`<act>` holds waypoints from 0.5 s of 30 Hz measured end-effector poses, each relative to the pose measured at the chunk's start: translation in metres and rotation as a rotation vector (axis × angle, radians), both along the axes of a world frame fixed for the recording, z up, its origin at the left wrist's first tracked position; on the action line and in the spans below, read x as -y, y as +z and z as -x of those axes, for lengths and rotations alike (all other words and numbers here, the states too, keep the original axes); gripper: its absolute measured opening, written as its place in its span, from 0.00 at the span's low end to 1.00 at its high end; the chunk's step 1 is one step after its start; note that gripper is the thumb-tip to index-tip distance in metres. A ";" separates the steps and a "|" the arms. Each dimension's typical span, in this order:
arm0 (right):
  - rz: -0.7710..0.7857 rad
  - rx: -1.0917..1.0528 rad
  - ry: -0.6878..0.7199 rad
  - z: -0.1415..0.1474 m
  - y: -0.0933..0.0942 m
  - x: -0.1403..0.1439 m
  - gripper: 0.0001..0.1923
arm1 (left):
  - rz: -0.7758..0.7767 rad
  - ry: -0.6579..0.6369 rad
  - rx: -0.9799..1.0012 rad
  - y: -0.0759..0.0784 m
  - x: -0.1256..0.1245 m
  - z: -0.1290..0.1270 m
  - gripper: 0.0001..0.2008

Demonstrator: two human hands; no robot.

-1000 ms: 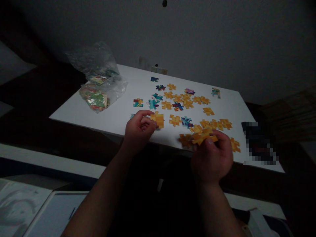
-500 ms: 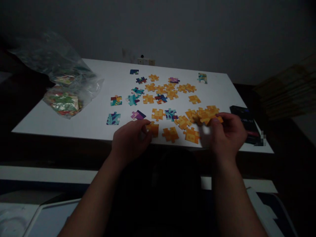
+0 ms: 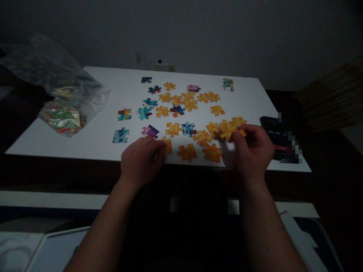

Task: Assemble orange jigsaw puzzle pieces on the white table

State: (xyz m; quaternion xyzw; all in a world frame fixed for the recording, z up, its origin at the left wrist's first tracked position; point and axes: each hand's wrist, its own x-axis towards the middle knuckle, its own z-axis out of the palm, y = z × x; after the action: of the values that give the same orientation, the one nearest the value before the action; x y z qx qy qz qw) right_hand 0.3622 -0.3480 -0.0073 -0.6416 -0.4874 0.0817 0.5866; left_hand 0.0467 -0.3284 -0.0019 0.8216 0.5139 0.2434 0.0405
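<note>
My right hand (image 3: 252,149) pinches an orange puzzle piece (image 3: 241,133) between thumb and fingers, over a group of overlapping orange puzzle pieces (image 3: 225,130) at the table's front right. The border between the held piece and those under it is hard to see. My left hand (image 3: 143,158) is curled at the front edge, fingertips against or just beside another orange puzzle piece (image 3: 168,146); the inside of its grip is hidden. Between the hands lie more orange pieces (image 3: 187,152) and a teal patterned piece (image 3: 188,129). A purple piece (image 3: 150,131) lies just beyond my left hand.
Further back on the white table (image 3: 99,147) are several scattered orange, teal and dark pieces. A clear plastic bag (image 3: 64,117) with colourful pieces stands at the left. A phone (image 3: 276,136) showing a timer lies at the right. The wall (image 3: 204,37) rises behind.
The whole view has shifted, so the table's things appear a little further left. My right hand still holds the orange piece over the group; my left hand keeps its curled pose.
</note>
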 end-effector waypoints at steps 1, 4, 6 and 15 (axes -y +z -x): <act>-0.003 -0.003 0.001 0.000 0.000 0.000 0.07 | -0.004 -0.011 0.015 -0.001 0.000 0.001 0.11; -0.012 -0.027 0.010 0.002 0.001 -0.002 0.07 | -0.053 -0.029 0.125 -0.001 0.000 -0.001 0.11; -0.014 -0.039 0.021 0.004 0.002 -0.003 0.08 | -0.098 -0.055 0.162 0.003 0.000 -0.008 0.11; 0.064 -0.107 0.050 0.002 -0.002 -0.005 0.12 | 0.162 -0.365 -0.253 0.046 -0.004 -0.062 0.19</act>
State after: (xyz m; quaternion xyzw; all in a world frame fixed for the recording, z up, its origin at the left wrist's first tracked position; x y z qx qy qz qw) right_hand 0.3598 -0.3430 -0.0091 -0.6424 -0.4684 0.1458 0.5888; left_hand 0.1088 -0.3242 0.0443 0.9189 0.3759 0.0848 0.0849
